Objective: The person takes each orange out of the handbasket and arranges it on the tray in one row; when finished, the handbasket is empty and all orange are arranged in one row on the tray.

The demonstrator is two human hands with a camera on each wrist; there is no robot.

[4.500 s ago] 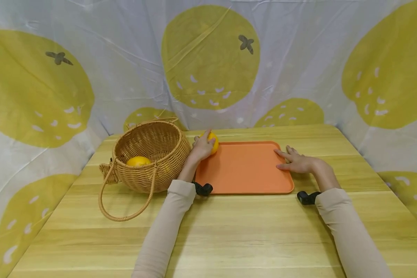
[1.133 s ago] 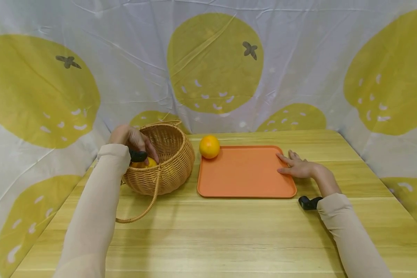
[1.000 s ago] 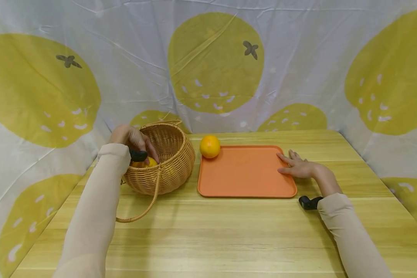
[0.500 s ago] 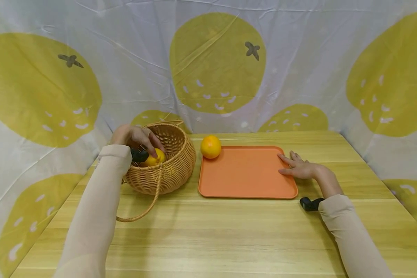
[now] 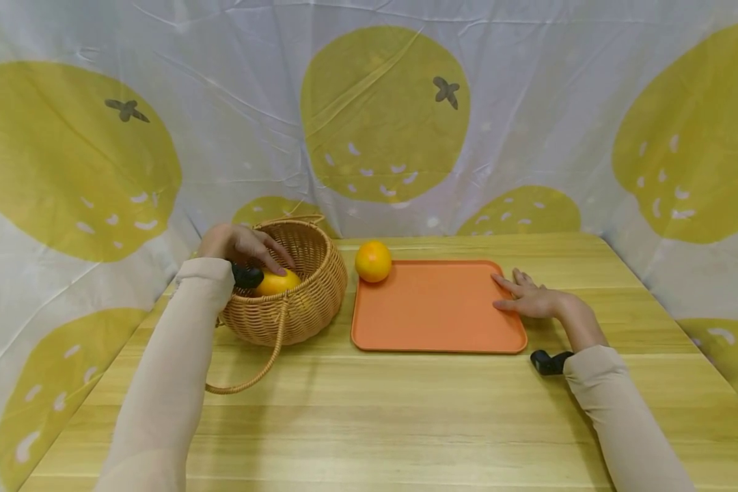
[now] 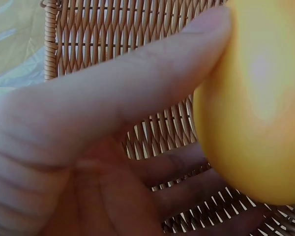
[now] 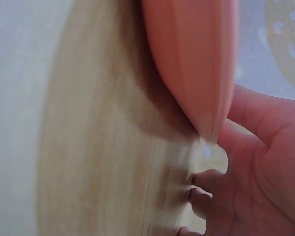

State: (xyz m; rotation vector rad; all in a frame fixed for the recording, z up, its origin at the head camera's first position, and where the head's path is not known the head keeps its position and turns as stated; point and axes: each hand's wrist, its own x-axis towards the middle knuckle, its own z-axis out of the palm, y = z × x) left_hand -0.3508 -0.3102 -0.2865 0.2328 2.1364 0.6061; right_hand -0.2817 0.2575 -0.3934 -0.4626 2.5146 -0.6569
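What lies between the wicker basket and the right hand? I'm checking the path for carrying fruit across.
In the head view, an orange at the tray's far left corner and the orange tray; the right hand rests on its right edge.

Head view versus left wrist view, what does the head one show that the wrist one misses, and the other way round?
Only the head view shows the tray, the orange at the tray's far left corner, the right hand resting on the tray's right edge, and the table. Only the left wrist view shows, up close, the thumb pressed on the yellow fruit, the fingers curled under it, and the basket's weave behind. Both show the left hand holding that fruit in the basket.
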